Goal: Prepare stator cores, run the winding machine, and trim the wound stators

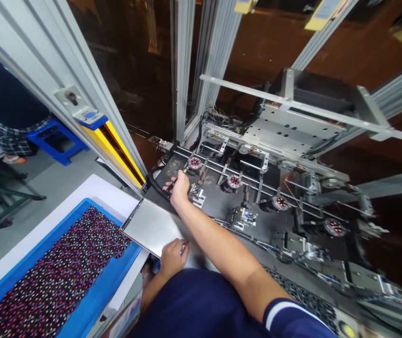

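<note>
All clock dirs. are from my R hand. That grip is narrow, fingers closed round a thin dark tool w/ a yellow-green bit nr. its tip, pointing to 1 o'clock. Tip is right by the nearest round unit, dark w/ red dots on top, at 1 o'clock; can't tell if they touch.

2nd round unit, also red-dotted, is at 3 o'clock. 3rd round unit is further out, approx. same dir.; 4th round unit is furthest, betw. 3 & 4, blurred. All are on the dark machine bed, w/ a small metal clamp just off my R hand at 4 o'clock.

L hand is at 6 o'clock, by the near edge of the bare metal plate, fingers curled in; can't tell if that grip holds anything.

Blue tray is at 8 o'clock on a white tabletop, w/ lots of small black discs inside, red & pale dots on them. Yellow strip on the frame post is at 10 o'clock; past it, a blue stool & part of another person, same dir.
</note>
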`<action>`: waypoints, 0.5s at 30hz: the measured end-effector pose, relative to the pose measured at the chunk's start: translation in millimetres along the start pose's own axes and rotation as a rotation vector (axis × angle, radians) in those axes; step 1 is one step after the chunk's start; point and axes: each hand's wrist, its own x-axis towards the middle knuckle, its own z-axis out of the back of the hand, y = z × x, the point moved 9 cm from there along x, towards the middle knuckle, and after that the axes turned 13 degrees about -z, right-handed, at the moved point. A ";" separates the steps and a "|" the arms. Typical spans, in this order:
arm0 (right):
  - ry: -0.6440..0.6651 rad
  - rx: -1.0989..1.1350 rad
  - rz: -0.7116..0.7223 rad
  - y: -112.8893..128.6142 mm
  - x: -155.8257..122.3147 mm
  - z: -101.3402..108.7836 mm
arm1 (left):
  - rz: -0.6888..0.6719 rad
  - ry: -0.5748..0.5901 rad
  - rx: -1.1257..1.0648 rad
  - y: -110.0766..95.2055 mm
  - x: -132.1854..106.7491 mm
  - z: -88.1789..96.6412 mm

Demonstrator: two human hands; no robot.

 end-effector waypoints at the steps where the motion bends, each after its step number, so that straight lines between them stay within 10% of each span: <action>1: -0.001 0.000 0.002 -0.1 0.6 0.2 | 0.002 -0.002 0.001 0.1 -0.1 0.0; 10: 0.044 -0.016 0.034 7.0 0.1 -6.4 | -0.008 -0.035 -0.007 -0.6 0.2 0.2; 15: 0.347 -0.139 0.021 -2.9 -65.1 -20.6 | 0.011 -0.053 -0.040 4.2 -3.2 -2.1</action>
